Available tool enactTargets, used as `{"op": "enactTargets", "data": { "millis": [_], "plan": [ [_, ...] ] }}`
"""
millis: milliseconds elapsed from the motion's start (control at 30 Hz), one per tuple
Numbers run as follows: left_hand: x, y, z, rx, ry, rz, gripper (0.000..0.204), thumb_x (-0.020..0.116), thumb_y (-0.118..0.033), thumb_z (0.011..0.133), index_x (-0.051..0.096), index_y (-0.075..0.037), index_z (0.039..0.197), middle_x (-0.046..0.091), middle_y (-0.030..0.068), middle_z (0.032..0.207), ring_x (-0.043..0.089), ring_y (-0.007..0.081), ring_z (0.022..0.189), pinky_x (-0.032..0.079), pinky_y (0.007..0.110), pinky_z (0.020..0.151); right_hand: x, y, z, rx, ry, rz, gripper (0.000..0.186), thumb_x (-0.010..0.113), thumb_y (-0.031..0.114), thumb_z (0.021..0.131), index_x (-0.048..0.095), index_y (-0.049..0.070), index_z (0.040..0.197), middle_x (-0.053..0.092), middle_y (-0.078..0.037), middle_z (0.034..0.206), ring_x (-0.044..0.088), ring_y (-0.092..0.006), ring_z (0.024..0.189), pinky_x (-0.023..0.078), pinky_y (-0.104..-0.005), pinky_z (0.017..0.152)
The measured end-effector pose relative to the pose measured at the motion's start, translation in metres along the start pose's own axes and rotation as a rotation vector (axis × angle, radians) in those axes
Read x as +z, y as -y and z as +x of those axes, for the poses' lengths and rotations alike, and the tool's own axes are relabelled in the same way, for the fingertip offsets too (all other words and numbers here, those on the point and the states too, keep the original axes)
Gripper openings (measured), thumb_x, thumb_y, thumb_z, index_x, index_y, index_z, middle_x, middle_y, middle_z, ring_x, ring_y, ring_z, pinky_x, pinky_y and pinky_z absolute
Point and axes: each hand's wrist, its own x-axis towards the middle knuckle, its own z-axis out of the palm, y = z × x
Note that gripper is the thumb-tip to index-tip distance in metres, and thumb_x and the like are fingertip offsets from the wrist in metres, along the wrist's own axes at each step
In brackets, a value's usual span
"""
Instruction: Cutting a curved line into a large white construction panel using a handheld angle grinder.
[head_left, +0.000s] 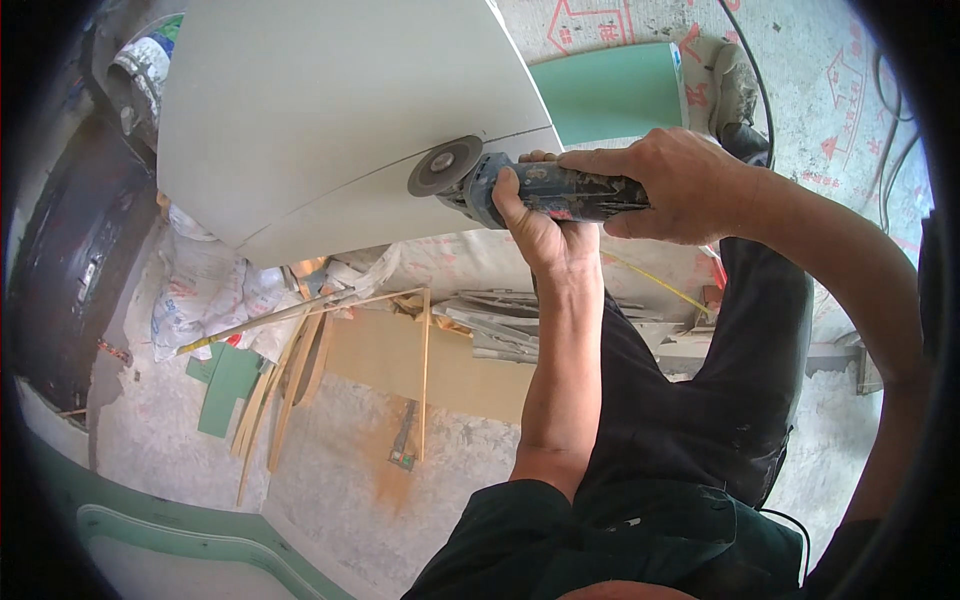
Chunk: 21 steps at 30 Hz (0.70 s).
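Observation:
An angle grinder (585,190) with a blue-grey, dust-stained body lies across both my hands. My left hand (545,225) is wrapped round its front part near the gear head, thumb on top. Farther back, my right hand (690,185) grips the rear of the body. The round grey cutting disc (436,172) is over a large pale panel (340,100), on a thin dark line that crosses the panel toward its right edge. Whether the disc is spinning or has cut into the surface, I cannot tell.
A green board (610,95) lies beyond the panel, near my shoe (735,85). A black cable (755,60) hangs at upper right. A yellow tape measure (660,285), wood strips (290,385), white sacks (205,290) and stacked offcuts (500,325) lie about the floor.

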Motion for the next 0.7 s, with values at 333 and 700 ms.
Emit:
{"op": "enactTargets", "data": {
  "millis": [333, 700],
  "plan": [
    [0.0015, 0.0007, -0.0001, -0.014, -0.028, -0.015, 0.031, 0.072, -0.028, 0.083, 0.058, -0.004, 0.097, 0.063, 0.0093, 0.093, 0.063, 0.0251, 0.093, 0.055, 0.043, 0.089, -0.0005, -0.0007, -0.0002, -0.031, -0.015, 0.002, 0.070, 0.076, 0.020, 0.076, 0.053, 0.017, 0.141, 0.072, -0.018, 0.097, 0.069, -0.0357, 0.088, 0.053, -0.0456, 0.081],
    [0.0013, 0.0012, -0.0011, -0.025, -0.014, -0.021, 0.033, 0.073, -0.029, 0.083, 0.057, -0.004, 0.099, 0.062, 0.0093, 0.095, 0.063, 0.0248, 0.093, 0.055, 0.042, 0.089, -0.0027, 0.0034, -0.0016, 0.026, -0.003, 0.006, 0.059, 0.073, 0.019, 0.076, 0.061, 0.013, 0.133, 0.072, -0.017, 0.103, 0.070, -0.0336, 0.091, 0.055, -0.0428, 0.082]
  ]
}}
